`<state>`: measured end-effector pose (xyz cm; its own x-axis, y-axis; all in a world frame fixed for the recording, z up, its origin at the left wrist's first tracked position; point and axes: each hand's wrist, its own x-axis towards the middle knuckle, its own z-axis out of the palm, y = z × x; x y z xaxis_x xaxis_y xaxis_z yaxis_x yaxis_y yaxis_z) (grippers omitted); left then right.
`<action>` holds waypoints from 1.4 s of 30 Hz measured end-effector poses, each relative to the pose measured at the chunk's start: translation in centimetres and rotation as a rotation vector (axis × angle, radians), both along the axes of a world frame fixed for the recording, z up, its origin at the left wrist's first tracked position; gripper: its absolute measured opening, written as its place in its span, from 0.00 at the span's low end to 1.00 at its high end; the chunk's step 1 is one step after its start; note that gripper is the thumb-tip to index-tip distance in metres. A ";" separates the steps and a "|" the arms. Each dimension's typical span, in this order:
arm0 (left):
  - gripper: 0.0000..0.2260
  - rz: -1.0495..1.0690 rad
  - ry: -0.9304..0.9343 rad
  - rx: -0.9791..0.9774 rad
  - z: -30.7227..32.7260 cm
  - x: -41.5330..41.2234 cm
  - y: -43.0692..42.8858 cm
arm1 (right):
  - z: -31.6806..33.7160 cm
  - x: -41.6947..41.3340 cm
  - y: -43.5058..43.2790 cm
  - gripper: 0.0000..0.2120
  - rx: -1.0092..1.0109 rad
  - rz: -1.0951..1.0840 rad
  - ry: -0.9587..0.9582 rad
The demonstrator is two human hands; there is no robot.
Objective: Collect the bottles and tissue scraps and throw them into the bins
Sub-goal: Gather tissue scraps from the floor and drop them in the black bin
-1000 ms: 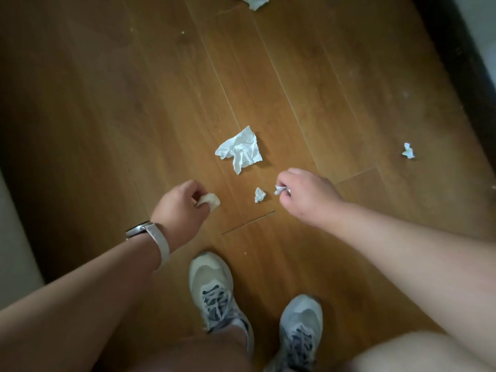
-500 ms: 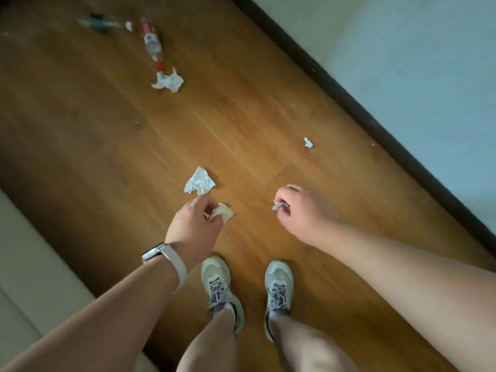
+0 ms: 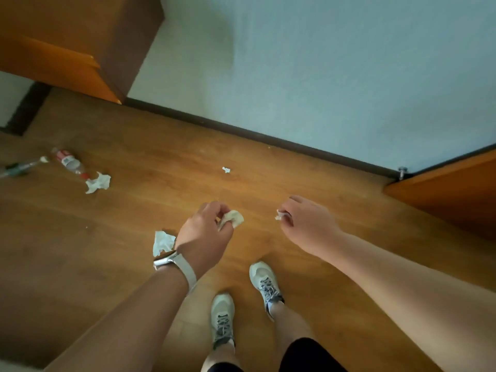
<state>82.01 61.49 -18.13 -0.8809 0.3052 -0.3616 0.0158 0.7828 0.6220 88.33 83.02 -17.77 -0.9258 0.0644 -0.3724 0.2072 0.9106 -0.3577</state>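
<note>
My left hand (image 3: pixel 206 232), with a watch on its wrist, is closed on a crumpled tissue wad (image 3: pixel 234 218). My right hand (image 3: pixel 306 224) pinches a small tissue scrap (image 3: pixel 279 216). On the wooden floor a larger white tissue (image 3: pixel 162 242) lies just left of my left wrist. A tiny scrap (image 3: pixel 226 169) lies farther ahead. At the far left a clear bottle with a red label (image 3: pixel 68 161) lies on its side, with a crumpled tissue (image 3: pixel 98 183) at its cap end. A second bottle (image 3: pixel 18 167) lies at the left edge. No bin is in view.
A pale wall with a dark baseboard (image 3: pixel 255 135) runs across ahead. A wooden cabinet (image 3: pixel 80 36) stands at the top left. A wooden door (image 3: pixel 451 194) is at the right, by a doorstop (image 3: pixel 401 171). My two feet in grey sneakers (image 3: pixel 264 280) stand below my hands.
The view has lifted and swung, bringing the wall, cabinet, door and bottles into sight. Both hands have risen from the floor holding their scraps. The small scrap between my hands is gone from view.
</note>
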 end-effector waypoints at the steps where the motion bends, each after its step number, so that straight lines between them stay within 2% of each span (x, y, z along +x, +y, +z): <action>1: 0.06 -0.035 0.006 0.007 1.5 0.2 0.5 | 1.6 1.2 0.2 0.08 0.018 -0.017 0.016; 8: 0.06 -0.347 0.134 0.141 9.8 3.4 5.0 | 10.7 10.9 2.1 0.06 0.161 -0.195 0.114; 12: 0.08 -0.568 0.204 0.145 13.6 6.3 8.4 | 14.6 17.0 3.0 0.06 0.200 -0.404 0.142; 18: 0.05 -0.900 0.206 0.218 18.2 11.5 14.2 | 19.1 27.3 3.9 0.03 0.254 -0.723 0.190; 21: 0.06 -1.026 0.228 0.278 19.8 15.0 17.3 | 20.0 32.9 4.4 0.03 0.281 -0.871 0.164; 26: 0.06 -1.190 0.263 0.273 21.1 21.7 21.4 | 20.4 41.2 4.7 0.03 0.278 -1.058 0.131; 34: 0.07 -1.366 0.294 0.214 22.8 33.2 27.8 | 20.7 53.7 7.5 0.04 0.256 -1.251 0.119; 38: 0.08 -1.424 0.321 0.188 23.5 39.4 32.0 | 20.8 61.0 9.6 0.02 0.244 -1.327 0.138; 42: 0.08 -1.459 0.341 0.178 23.9 46.1 36.0 | 20.2 67.3 11.4 0.06 0.214 -1.406 0.132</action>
<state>128.15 97.44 5.77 0.1934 0.9784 -0.0730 0.8501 -0.1300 0.5103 155.63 94.45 2.42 -0.0724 0.9851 -0.1563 0.9439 0.0171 -0.3298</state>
